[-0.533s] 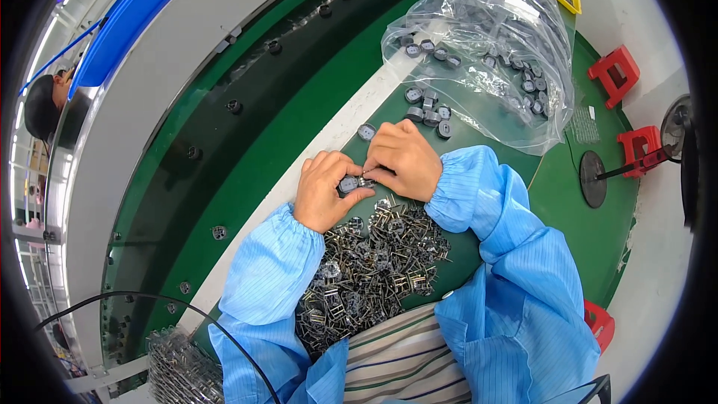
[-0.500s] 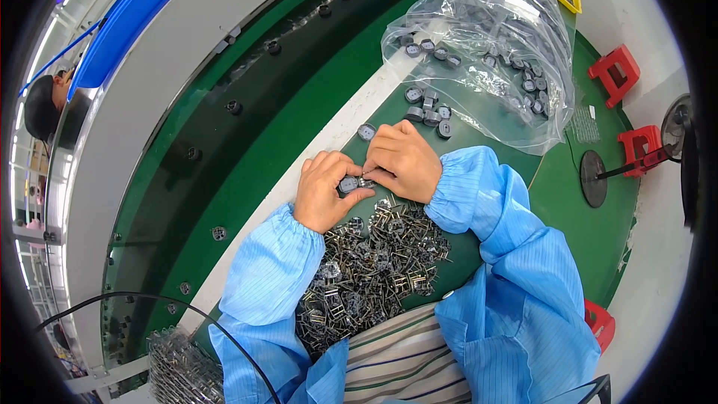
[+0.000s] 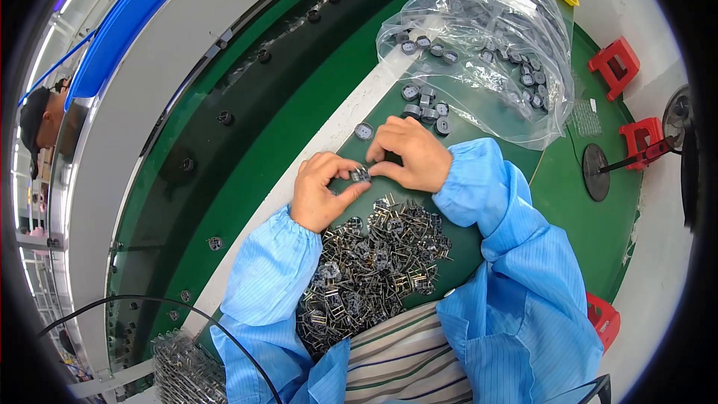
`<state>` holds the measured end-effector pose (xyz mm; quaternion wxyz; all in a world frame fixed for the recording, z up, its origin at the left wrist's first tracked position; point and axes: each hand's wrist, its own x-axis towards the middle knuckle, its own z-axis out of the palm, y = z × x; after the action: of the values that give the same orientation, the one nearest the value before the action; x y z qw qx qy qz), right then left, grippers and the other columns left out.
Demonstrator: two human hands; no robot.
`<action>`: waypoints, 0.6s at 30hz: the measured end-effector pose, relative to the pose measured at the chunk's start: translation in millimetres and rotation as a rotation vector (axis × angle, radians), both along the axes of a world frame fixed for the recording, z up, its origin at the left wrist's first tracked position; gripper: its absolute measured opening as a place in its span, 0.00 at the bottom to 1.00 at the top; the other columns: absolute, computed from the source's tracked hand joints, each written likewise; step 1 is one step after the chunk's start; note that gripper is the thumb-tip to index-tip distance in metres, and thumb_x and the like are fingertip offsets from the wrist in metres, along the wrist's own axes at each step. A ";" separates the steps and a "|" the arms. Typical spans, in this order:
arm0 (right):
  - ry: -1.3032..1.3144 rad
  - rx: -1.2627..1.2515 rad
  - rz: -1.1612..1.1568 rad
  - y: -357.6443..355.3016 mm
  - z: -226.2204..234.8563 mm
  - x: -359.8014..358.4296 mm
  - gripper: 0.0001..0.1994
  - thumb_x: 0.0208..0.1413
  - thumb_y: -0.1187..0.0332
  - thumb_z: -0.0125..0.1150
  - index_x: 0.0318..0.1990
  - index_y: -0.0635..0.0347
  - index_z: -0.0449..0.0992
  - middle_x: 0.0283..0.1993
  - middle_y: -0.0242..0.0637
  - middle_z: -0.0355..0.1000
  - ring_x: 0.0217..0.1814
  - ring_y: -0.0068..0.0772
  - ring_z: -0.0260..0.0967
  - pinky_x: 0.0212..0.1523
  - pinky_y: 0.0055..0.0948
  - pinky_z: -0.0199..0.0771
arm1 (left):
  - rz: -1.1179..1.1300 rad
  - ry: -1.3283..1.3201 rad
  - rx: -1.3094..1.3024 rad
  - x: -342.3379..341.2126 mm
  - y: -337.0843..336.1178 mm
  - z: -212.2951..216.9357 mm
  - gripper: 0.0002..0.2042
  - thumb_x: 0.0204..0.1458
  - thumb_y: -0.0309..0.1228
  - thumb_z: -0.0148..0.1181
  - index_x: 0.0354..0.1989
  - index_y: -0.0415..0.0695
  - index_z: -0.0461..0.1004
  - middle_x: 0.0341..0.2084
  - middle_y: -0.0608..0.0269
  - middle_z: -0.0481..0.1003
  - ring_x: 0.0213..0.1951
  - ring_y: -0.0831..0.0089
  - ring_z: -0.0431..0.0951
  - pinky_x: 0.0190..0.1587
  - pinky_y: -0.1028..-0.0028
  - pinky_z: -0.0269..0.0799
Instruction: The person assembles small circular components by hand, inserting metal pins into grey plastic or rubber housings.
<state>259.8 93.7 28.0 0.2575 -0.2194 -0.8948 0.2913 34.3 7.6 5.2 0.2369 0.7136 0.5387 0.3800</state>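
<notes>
From where I stand, the left hand (image 3: 321, 193) pinches a pinned part (image 3: 360, 174) above the worktop (image 3: 465, 248), inside its white edge strip (image 3: 329, 141), apparently offering access to the right hand (image 3: 415, 153), whose grip I cannot tell. The pile (image 3: 374, 265) lies by the near edge, presumably for short reach.

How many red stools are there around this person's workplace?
3: the upper stool at right, the middle stool beside the black stand, and the lower stool, partly hidden by the blue sleeve. Others may be hidden.
</notes>
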 end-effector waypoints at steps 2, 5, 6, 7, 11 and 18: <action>-0.007 -0.087 0.252 15.8 -5.9 17.7 0.07 0.53 0.65 0.74 0.38 0.51 0.82 0.39 0.26 0.74 0.50 0.35 0.68 0.49 0.39 0.59 | 0.073 -0.131 -0.021 -5.4 8.7 -2.1 0.15 0.42 0.28 0.80 0.38 0.44 0.83 0.29 0.69 0.74 0.34 0.73 0.73 0.41 0.71 0.68; -0.175 -0.161 0.423 9.7 7.2 23.8 0.08 0.55 0.64 0.74 0.40 0.50 0.83 0.41 0.23 0.75 0.52 0.32 0.67 0.51 0.39 0.57 | 0.250 -0.202 0.014 -45.9 20.5 -10.4 0.14 0.45 0.24 0.78 0.41 0.39 0.83 0.29 0.68 0.73 0.33 0.78 0.71 0.39 0.77 0.71; -0.233 -0.192 0.450 7.8 9.4 22.5 0.07 0.56 0.63 0.74 0.39 0.50 0.84 0.42 0.23 0.75 0.54 0.31 0.67 0.54 0.40 0.55 | 0.309 -0.136 0.008 -58.6 23.7 -11.6 0.14 0.45 0.24 0.78 0.41 0.39 0.83 0.29 0.68 0.73 0.33 0.78 0.71 0.39 0.77 0.71; -0.232 -0.189 0.453 7.2 8.2 20.8 0.07 0.56 0.63 0.74 0.39 0.50 0.84 0.42 0.23 0.75 0.54 0.31 0.67 0.54 0.40 0.55 | 0.369 -0.070 0.002 -69.1 24.8 -12.6 0.14 0.45 0.24 0.78 0.42 0.40 0.84 0.29 0.68 0.73 0.32 0.77 0.70 0.39 0.77 0.70; -0.201 -0.226 0.495 8.1 4.6 13.5 0.05 0.55 0.63 0.75 0.33 0.50 0.84 0.39 0.22 0.75 0.52 0.29 0.68 0.54 0.39 0.55 | 0.410 0.029 0.036 -87.5 23.1 -13.0 0.16 0.46 0.27 0.79 0.43 0.40 0.81 0.29 0.68 0.72 0.31 0.76 0.70 0.38 0.74 0.70; 0.018 0.354 -0.038 6.1 -4.8 5.1 0.11 0.41 0.66 0.80 0.31 0.52 0.81 0.37 0.25 0.72 0.47 0.33 0.68 0.50 0.37 0.58 | -0.149 0.267 -0.428 -40.2 -2.9 64.5 0.22 0.41 0.40 0.82 0.39 0.47 0.75 0.28 0.64 0.70 0.29 0.70 0.73 0.33 0.68 0.71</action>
<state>264.8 99.7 23.1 0.3056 -0.1849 -0.9255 0.1263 -5.9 4.7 69.7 0.3365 0.7289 0.5792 0.1413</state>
